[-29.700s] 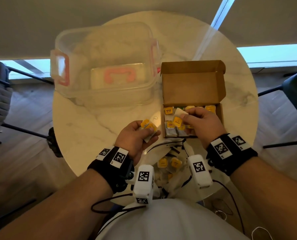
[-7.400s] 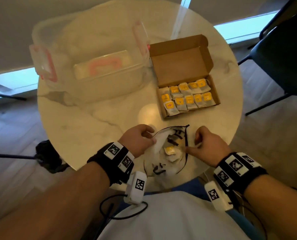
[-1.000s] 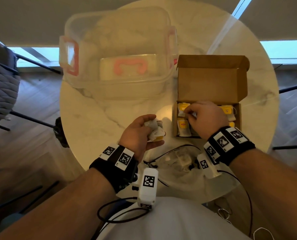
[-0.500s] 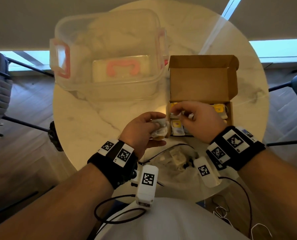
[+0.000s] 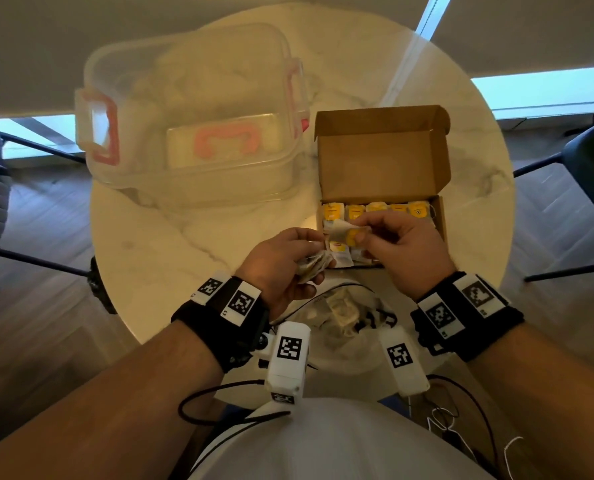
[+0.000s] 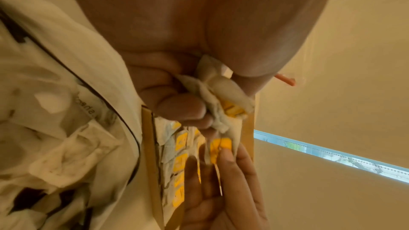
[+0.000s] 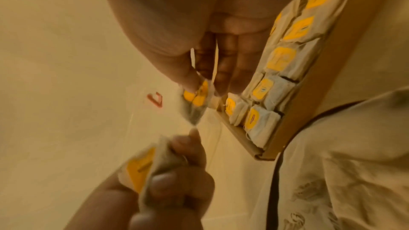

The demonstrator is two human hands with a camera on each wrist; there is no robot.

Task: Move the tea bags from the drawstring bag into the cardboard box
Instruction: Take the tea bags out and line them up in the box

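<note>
— Why two hands? 
— Left hand (image 5: pixel 281 261) clutches spare tea bags (image 5: pixel 314 270); right hand (image 5: pixel 397 249) pinches one tea bag (image 5: pixel 345 232) over the cardboard box (image 5: pixel 439 223), near the table's (image 5: pixel 171 244) right edge.
— The drawstring bag (image 5: pixel 340 308)? 
— Front edge, slack.

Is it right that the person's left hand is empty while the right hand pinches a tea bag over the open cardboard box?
Not quite: the left hand is not empty; it grips a small bunch of tea bags, as the left wrist view shows. The right hand does pinch a tea bag over the open cardboard box.
</note>
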